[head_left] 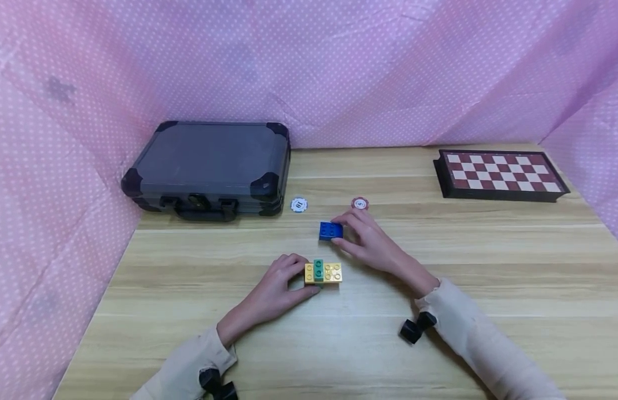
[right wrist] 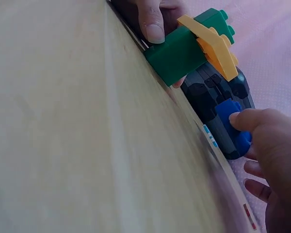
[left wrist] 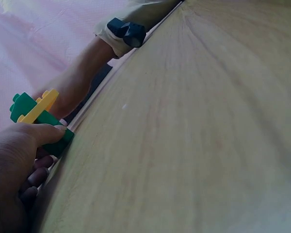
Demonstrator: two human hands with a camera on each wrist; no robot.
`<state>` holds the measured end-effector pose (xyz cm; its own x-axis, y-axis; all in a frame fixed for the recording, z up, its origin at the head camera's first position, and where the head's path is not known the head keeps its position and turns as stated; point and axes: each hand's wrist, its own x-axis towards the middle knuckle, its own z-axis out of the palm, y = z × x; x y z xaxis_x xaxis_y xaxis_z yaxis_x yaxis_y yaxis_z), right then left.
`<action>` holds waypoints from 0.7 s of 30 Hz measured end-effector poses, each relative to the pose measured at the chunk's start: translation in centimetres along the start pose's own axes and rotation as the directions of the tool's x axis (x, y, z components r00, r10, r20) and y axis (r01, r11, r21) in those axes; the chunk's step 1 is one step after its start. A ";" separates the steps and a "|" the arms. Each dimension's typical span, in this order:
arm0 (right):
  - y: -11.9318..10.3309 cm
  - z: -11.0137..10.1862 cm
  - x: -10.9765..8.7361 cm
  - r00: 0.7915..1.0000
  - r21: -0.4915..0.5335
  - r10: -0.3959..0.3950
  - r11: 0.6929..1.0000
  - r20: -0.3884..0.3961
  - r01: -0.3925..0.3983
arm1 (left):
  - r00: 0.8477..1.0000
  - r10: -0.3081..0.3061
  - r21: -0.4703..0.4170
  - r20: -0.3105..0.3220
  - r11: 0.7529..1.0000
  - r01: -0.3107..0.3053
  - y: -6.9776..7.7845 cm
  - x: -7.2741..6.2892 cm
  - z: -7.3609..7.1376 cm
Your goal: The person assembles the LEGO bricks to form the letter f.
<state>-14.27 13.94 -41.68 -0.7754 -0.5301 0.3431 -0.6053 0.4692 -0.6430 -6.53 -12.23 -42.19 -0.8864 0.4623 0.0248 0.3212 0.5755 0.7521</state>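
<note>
The right wrist view shows a green base (right wrist: 177, 56), mostly hidden from the head under the yellow crosspiece (head_left: 332, 273), whose long axis runs left-right. The left hand (head_left: 275, 290) grips this stack (head_left: 318, 270) on the counter (head_left: 339, 344); the right hand (head_left: 366, 240) pinches the blue block (head_left: 330, 231) beyond.

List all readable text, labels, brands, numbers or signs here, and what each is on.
"10": on the white-and-blue chip, head view.
"5": on the red-and-white chip, head view.
Checkerboard: any border marks are too small to read.
Brick stack and blue brick: nothing readable; any stud marks are too small.
Case: no readable text or brand.
</note>
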 end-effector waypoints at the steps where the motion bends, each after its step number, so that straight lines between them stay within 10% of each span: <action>1: -0.1 -0.1 -0.1 1.000 0.003 -0.007 1.000 -0.005 0.008 | 1.000 0.004 0.002 -0.002 1.000 -0.004 0.0 0.0 0.0; 21: -2.6 -1.0 -1.3 0.980 0.034 -0.183 0.982 -0.079 0.186 | 1.000 0.025 0.003 -0.014 1.000 -0.025 0.0 -0.1 0.1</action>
<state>-11.91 14.15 -39.78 -0.6631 -0.5499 0.5078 -0.7327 0.3377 -0.5909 -6.43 -12.15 -42.23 -0.8827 0.4670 0.0525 0.3441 0.5660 0.7492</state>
